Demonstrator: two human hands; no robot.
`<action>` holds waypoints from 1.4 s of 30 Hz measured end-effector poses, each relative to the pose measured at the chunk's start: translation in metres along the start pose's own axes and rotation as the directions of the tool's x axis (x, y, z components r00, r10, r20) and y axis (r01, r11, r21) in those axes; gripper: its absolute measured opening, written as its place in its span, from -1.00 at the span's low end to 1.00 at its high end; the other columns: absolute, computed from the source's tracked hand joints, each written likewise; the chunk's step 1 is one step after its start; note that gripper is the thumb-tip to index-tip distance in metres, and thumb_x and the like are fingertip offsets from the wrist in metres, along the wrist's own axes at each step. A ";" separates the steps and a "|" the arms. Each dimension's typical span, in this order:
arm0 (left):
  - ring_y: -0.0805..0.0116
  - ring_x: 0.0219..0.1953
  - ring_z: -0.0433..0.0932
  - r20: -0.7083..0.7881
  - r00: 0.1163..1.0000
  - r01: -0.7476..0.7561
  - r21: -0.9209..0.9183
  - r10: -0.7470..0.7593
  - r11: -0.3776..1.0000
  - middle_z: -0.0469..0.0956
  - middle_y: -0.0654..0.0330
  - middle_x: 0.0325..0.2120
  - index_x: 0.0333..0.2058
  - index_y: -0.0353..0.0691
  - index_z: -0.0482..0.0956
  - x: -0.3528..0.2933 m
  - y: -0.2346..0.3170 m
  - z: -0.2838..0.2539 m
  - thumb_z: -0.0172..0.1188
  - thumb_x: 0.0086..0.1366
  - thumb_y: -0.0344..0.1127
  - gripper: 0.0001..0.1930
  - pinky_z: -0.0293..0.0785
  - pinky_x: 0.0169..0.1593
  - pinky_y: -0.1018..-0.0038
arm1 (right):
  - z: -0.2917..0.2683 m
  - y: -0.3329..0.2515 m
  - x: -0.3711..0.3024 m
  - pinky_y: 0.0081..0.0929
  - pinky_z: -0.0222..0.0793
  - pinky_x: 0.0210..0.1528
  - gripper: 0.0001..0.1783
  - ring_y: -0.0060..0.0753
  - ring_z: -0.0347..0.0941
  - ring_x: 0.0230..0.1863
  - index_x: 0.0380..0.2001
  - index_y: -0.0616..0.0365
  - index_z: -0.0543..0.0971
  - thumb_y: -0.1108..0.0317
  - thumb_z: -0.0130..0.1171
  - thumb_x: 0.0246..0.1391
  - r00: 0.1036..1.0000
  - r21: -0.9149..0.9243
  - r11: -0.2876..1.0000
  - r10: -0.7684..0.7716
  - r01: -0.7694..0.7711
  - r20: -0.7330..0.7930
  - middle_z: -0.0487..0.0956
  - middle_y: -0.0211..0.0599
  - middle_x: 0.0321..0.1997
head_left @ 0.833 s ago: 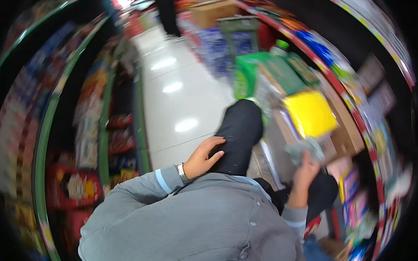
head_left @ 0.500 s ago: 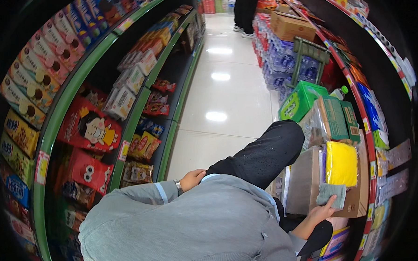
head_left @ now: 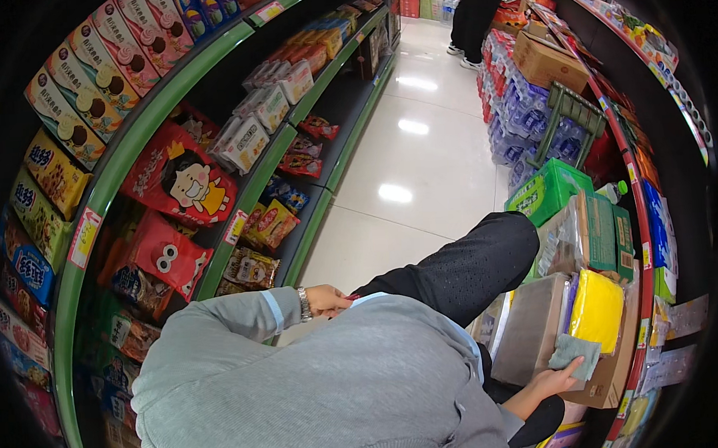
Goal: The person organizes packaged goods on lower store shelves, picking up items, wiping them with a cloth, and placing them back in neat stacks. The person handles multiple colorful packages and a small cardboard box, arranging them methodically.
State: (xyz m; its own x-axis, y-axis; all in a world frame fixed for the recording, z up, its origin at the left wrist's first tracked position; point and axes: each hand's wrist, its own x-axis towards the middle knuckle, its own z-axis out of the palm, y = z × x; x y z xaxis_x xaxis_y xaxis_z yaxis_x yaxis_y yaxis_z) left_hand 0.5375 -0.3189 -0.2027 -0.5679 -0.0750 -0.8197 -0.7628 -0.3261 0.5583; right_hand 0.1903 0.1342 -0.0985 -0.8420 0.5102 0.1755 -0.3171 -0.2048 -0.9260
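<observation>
A grey-green cloth (head_left: 577, 355) is held in my right hand (head_left: 555, 381), thumb on top. It lies against a yellow plastic-wrapped pack (head_left: 597, 310) and the edge of a cardboard box (head_left: 606, 385). Beside these stands a grey-brown flat pack (head_left: 529, 329) in clear wrap. My left hand (head_left: 325, 301), with a metal watch at the wrist, rests by my waist at the edge of my grey sweater (head_left: 302, 379). Its fingers are drawn together, with a small red spot at the tips; what they pinch, if anything, I cannot make out.
On the left, green-edged shelves (head_left: 168, 80) hold snack boxes and bags. Right of my bent knee are a green carton (head_left: 551, 191), a folded green stool (head_left: 564, 119) and wrapped bottles (head_left: 523, 129). A person in black trousers (head_left: 478, 18) stands far down the tiled aisle (head_left: 383, 215).
My view has turned a little, so the shelves and aisle sit further right in the picture. My left fingertips show more now. My right hand keeps hold of the cloth.
</observation>
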 end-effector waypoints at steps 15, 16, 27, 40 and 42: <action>0.55 -0.51 0.55 -0.325 0.831 -0.406 0.200 0.451 0.892 0.61 0.27 -0.50 -0.36 -0.26 0.62 -0.145 0.129 -0.076 0.27 0.21 -0.22 -0.80 0.44 -0.48 0.64 | -0.001 0.005 0.010 -0.35 0.35 0.10 -0.43 -0.22 0.45 0.04 0.08 0.47 0.40 0.20 0.20 0.18 0.992 -0.128 0.992 -0.035 0.019 -0.120 0.46 -0.08 0.14; 0.54 -0.52 0.53 -0.389 0.790 -0.422 0.216 0.474 0.880 0.60 0.29 -0.53 -0.38 -0.25 0.61 -0.153 0.135 -0.099 0.25 0.23 -0.20 -0.79 0.42 -0.45 0.62 | 0.001 0.004 0.009 -0.35 0.36 0.10 -0.44 -0.22 0.45 0.03 0.07 0.47 0.40 0.20 0.20 0.18 0.992 -0.108 0.994 -0.046 0.033 -0.117 0.46 -0.08 0.14; 0.15 -0.46 0.65 -0.839 -0.268 -0.149 0.521 0.473 0.840 0.61 -0.05 -0.23 0.05 -0.26 0.46 -0.187 0.264 -0.297 0.03 0.32 0.04 -0.49 0.54 -0.28 0.30 | 0.017 -0.027 -0.009 -0.37 0.39 0.07 -0.42 -0.17 0.47 0.02 0.05 0.42 0.42 0.11 0.18 0.19 0.967 -0.263 0.959 -0.163 0.109 -0.195 0.48 -0.05 0.12; 0.06 -0.05 0.54 -0.839 -0.108 0.441 0.440 0.533 0.782 0.59 0.03 -0.13 -0.02 -0.24 0.51 -0.163 0.278 -0.452 -0.08 0.37 0.02 -0.54 0.45 -0.03 0.20 | 0.009 -0.063 0.013 -0.31 0.38 0.09 -0.45 -0.18 0.45 0.04 0.08 0.38 0.43 0.17 0.21 0.17 0.928 -0.356 0.915 -0.286 0.191 -0.237 0.46 -0.08 0.15; 0.08 -0.05 0.54 -0.850 -0.087 0.434 0.438 0.520 0.787 0.59 0.04 -0.13 -0.03 -0.25 0.51 -0.161 0.270 -0.458 -0.07 0.37 0.01 -0.55 0.45 -0.03 0.22 | 0.023 -0.070 0.012 -0.32 0.37 0.11 -0.44 -0.17 0.43 0.06 0.08 0.41 0.43 0.18 0.21 0.17 0.917 -0.400 0.885 -0.341 0.238 -0.208 0.45 -0.06 0.16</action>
State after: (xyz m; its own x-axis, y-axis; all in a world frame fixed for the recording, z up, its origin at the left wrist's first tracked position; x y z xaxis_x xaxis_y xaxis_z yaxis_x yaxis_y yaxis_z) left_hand 0.5648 -0.8263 0.0212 -0.0847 -0.9638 0.2527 -0.9825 0.1230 0.1398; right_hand 0.1924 0.1353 -0.0242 -0.5734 0.7110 0.4070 -0.3071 0.2740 -0.9114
